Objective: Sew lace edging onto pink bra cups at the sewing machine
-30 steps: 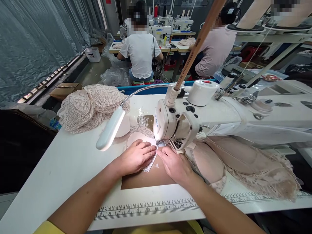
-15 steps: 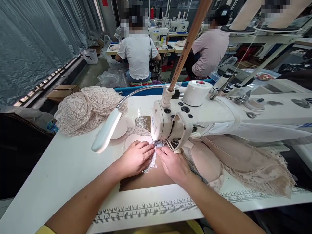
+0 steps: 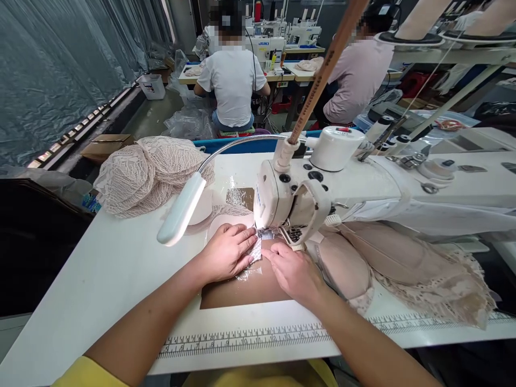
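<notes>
My left hand (image 3: 229,251) rests at the left of the sewing machine's needle area, its fingers closed together on a small whitish lace piece (image 3: 256,251) and its thumb at the lower edge. The lace piece lies just below the presser foot (image 3: 264,232), partly hidden by my fingers. My right hand (image 3: 296,271) is at the other side, its thumb stretched to the right edge of the lace and its other fingers partly bent apart from it. A pale foam cup (image 3: 221,221) with lace lies behind my left hand. Brown plate (image 3: 245,294) shows under both hands.
The white sewing machine (image 3: 271,201) stands over the table. A lamp (image 3: 182,209) on a bendy neck hangs left. Lace cups (image 3: 149,174) are piled at the back left; beige bra cups (image 3: 346,266) lie right. A ruler strip (image 3: 242,339) runs along the front. Two people sit ahead.
My right hand has drawn slightly back from the presser foot, and more of the lace piece shows between the hands. The whole view has shifted a little.
</notes>
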Available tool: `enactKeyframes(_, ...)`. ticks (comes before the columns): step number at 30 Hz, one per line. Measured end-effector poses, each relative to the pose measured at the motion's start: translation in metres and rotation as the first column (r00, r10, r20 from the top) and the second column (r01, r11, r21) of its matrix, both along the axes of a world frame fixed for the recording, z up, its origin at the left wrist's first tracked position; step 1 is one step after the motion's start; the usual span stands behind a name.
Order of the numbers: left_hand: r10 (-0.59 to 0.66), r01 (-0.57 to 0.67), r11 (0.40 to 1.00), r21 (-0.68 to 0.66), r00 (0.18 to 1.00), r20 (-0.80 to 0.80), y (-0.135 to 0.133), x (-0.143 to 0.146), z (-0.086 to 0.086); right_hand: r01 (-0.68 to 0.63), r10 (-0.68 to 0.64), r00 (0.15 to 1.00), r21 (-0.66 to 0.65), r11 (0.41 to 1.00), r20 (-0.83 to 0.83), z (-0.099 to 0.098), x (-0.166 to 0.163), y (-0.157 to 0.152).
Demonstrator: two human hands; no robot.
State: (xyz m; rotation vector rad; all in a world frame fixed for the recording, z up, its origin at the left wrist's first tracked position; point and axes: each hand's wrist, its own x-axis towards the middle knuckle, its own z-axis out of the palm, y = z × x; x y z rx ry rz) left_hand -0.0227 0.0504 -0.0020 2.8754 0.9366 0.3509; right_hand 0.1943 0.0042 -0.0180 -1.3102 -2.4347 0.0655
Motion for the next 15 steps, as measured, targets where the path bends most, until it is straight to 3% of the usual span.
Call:
enactKeyframes(7, -0.005, 0.005, 1.000, 0.015, 1.000, -0.004, -0.0011, -0.0001, -0.0010, -0.111, 0.112, 0.994, -0.038, 0.993, 0.013, 0.0037, -0.0001, -0.0043)
enactKeyframes(15, -0.073, 0.071, 0.997, 0.033, 0.996, 0.050, -0.0014, 0.0003, -0.0003, -0.101, 0.103, 0.993, -0.036, 0.994, 0.050, -0.0014, -0.0012, -0.0048)
